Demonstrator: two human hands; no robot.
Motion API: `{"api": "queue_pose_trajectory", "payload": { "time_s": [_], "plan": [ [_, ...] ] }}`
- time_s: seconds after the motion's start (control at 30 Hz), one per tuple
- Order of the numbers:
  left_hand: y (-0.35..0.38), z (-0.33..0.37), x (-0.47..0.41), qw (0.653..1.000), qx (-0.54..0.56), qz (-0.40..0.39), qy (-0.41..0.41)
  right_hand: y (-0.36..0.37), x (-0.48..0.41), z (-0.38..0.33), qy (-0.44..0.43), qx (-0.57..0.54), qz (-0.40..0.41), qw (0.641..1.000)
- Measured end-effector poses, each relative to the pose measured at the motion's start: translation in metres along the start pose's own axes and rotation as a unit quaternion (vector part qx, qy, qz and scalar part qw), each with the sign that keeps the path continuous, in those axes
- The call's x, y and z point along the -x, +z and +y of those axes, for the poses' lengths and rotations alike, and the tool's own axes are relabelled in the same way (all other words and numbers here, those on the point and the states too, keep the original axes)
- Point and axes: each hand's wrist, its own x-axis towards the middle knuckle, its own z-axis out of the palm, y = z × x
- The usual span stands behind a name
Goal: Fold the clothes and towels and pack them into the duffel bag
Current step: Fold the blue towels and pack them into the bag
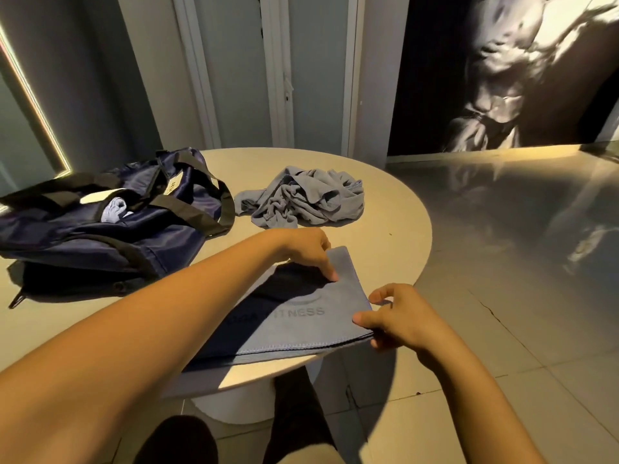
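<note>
Hemmed blue towel (301, 329) lying flat on tabletop (395, 209); right hand (398, 323) pinching right edge, left hand (306, 251) touching far corner, grip unclear.

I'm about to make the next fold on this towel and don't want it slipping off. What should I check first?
1. Right hand pinches the towel at its near right corner: ok.
2. Left hand touches its far corner; grip: cannot tell.
3. Towel wholly on the table: not ok, near part hangs over the edge.
4. Crumpled cloth apart from the towel: ok.
5. Duffel bag open: ok.
</note>
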Motion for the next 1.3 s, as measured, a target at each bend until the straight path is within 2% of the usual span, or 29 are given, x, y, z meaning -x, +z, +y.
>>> {"api": "queue_pose_trajectory", "payload": {
  "time_s": [0.13,0.23,0.33,0.5,0.63,0.7,0.83,0.93,1.07,1.13,1.2,1.3],
  "plan": [
    [-0.033,-0.009,0.033,0.993,0.096,0.040,0.061,-0.019,-0.008,-0.019,-0.039,-0.010,-0.023,0.999],
    [-0.069,-0.019,0.063,0.977,0.175,0.102,0.068,-0.030,-0.023,-0.052,-0.091,-0.057,-0.004,0.994],
    [-0.104,-0.034,0.089,0.957,0.206,0.190,0.072,-0.035,-0.040,-0.101,-0.163,-0.104,0.002,0.981],
    [-0.147,-0.058,0.120,0.882,0.297,0.357,0.077,-0.035,-0.062,-0.197,-0.284,-0.094,0.030,0.954],
    [-0.164,-0.067,0.133,0.827,0.342,0.438,0.088,-0.023,-0.078,-0.254,-0.336,-0.102,0.044,0.935],
    [-0.168,-0.072,0.142,0.812,0.341,0.463,0.100,-0.020,-0.077,-0.268,-0.367,-0.082,0.061,0.925],
    [-0.151,-0.073,0.176,0.817,0.286,0.477,0.150,-0.017,-0.053,-0.259,-0.422,-0.068,0.062,0.902],
    [-0.107,-0.077,0.201,0.842,0.252,0.449,0.162,-0.007,-0.029,-0.212,-0.421,-0.056,0.038,0.905],
    [-0.023,-0.107,0.221,0.912,0.219,0.318,0.141,0.018,-0.001,-0.119,-0.366,-0.050,-0.057,0.927],
    [0.012,-0.121,0.231,0.940,0.174,0.267,0.117,0.031,0.009,-0.082,-0.346,0.005,-0.112,0.931],
    [0.036,-0.131,0.240,0.956,0.147,0.228,0.108,0.038,0.017,-0.058,-0.330,0.052,-0.149,0.931],
    [0.050,-0.136,0.248,0.965,0.139,0.196,0.104,0.039,0.023,-0.048,-0.310,0.055,-0.187,0.930]
  ]
}}
